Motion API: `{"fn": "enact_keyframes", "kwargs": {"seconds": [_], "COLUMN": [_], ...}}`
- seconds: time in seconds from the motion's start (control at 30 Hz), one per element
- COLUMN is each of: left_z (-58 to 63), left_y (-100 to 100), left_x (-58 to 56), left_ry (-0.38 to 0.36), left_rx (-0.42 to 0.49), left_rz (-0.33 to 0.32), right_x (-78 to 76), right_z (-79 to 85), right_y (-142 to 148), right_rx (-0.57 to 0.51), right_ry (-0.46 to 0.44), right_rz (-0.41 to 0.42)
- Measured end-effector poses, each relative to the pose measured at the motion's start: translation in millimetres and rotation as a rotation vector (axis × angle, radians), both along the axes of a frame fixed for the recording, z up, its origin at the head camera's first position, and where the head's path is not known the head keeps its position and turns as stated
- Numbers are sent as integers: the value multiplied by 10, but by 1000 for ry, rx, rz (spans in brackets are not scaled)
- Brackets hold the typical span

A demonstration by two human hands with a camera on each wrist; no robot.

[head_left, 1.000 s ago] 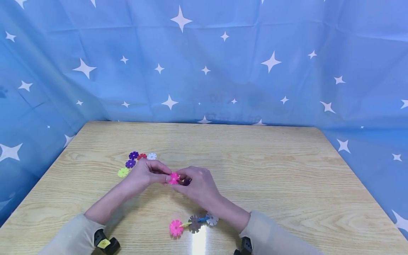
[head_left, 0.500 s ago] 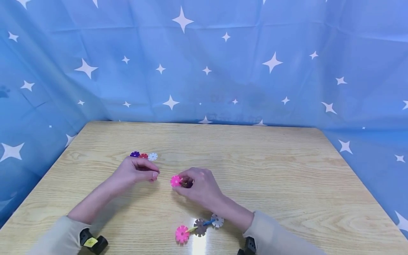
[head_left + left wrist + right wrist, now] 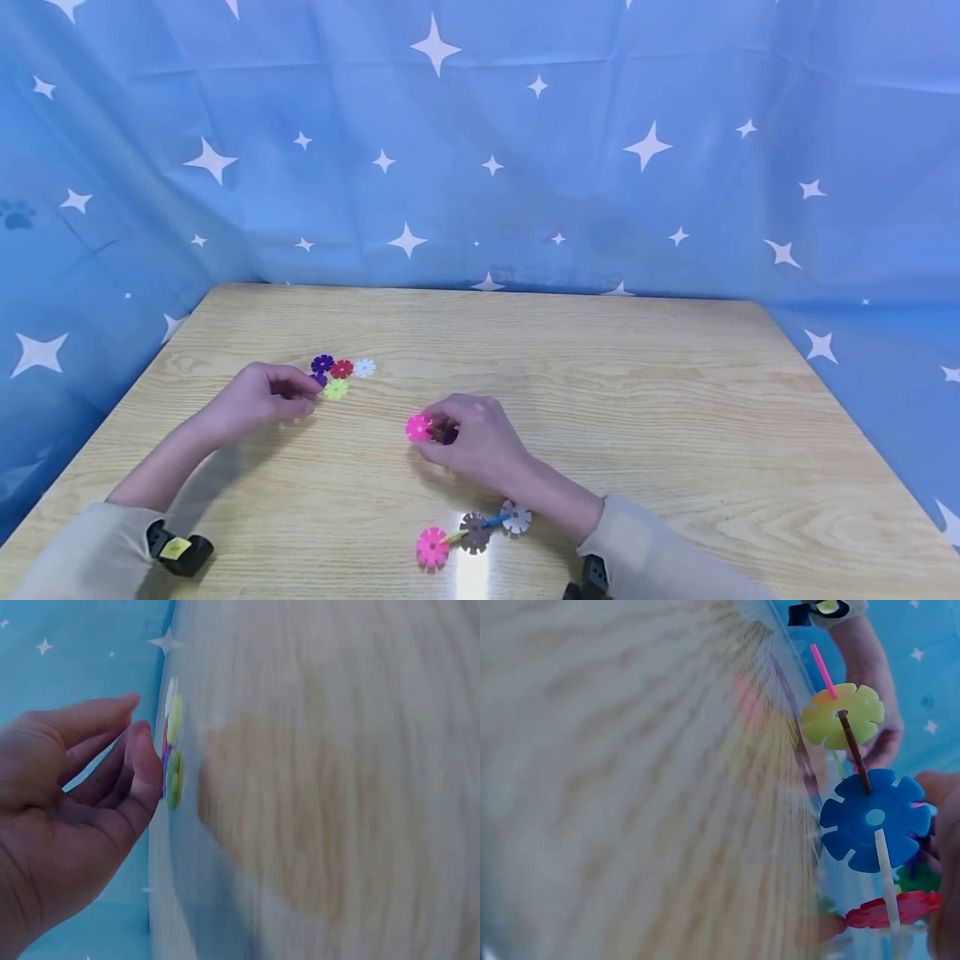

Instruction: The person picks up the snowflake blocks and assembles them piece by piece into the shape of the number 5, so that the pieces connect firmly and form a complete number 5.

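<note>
My right hand [image 3: 480,442] pinches a pink notched plastic disc [image 3: 418,427] joined to darker discs, which its fingers partly cover. A red disc [image 3: 892,909] shows by that hand in the right wrist view. Over on the left, my left hand [image 3: 258,402] has its fingers loosely bent with nothing between them. Its fingertips reach the edge of a small group of loose discs: a purple disc [image 3: 322,363], a red disc [image 3: 342,369], a white disc [image 3: 364,367] and a yellow-green disc [image 3: 337,389]. Another purple one is partly hidden by the fingers.
Below my right hand a linked chain lies on the wooden table [image 3: 637,400], with a pink disc [image 3: 432,547], a brown disc [image 3: 475,533] and a grey disc [image 3: 517,518] joined by edge-on yellow and blue ones. A blue starry curtain [image 3: 525,200] hangs behind the table.
My left hand has let go of the pink disc and moved left to the loose discs. The right hand keeps its hold in nearly the same place.
</note>
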State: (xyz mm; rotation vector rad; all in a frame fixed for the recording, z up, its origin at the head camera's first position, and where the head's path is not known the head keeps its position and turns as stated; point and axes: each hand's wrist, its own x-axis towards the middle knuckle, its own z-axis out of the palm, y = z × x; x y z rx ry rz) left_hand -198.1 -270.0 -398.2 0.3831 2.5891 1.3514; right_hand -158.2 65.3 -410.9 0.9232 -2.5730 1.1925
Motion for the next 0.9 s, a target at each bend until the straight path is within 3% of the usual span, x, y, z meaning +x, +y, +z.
{"fn": "enact_keyframes", "kwargs": {"seconds": [0.13, 0.33, 0.5, 0.9], "left_z": [-22, -28, 14, 5], "left_y": [-43, -87, -125, -104], "left_x": [-39, -83, -64, -33], "left_ry": [41, 46, 25, -18], "left_rx": [-89, -168, -205, -156], "left_rz": [42, 99, 57, -78], "right_x": [1, 6, -4, -12], "right_z": [15, 46, 45, 15], "right_y": [14, 16, 21, 15], "right_rx": [39, 113, 106, 100], "right_ry": [6, 20, 62, 138], "right_rz": [0, 0, 25, 82]}}
